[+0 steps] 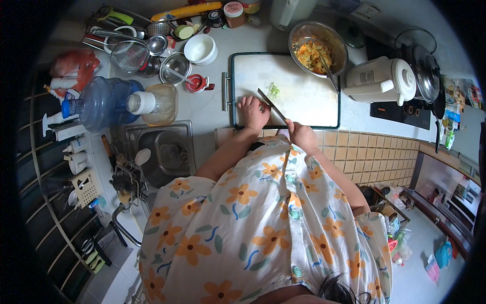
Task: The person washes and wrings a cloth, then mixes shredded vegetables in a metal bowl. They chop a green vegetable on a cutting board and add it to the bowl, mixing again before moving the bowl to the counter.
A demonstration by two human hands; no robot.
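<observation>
My right hand (302, 136) is closed around the handle of a kitchen knife (272, 106), whose blade slants up and left over the white cutting board (303, 102). Beside the blade, my left hand (255, 113) rests on the board's lower left part with its fingers curled; whether anything lies under them is hidden. A small heap of chopped green vegetable (273, 90) lies just above the knife tip. At the board's upper right corner stands a steel bowl (343, 57) of shredded orange and yellow food (311, 53), with a metal utensil (328, 72) leaning out of it.
Left of the board are a white bowl (200, 49), a strainer (130, 56), a red-lidded item (197, 83), a plastic jug (165, 104) and a large blue water bottle (106, 102). A sink (163, 152) lies lower left. A white pitcher (372, 81) stands right, near a dark cooktop (398, 114).
</observation>
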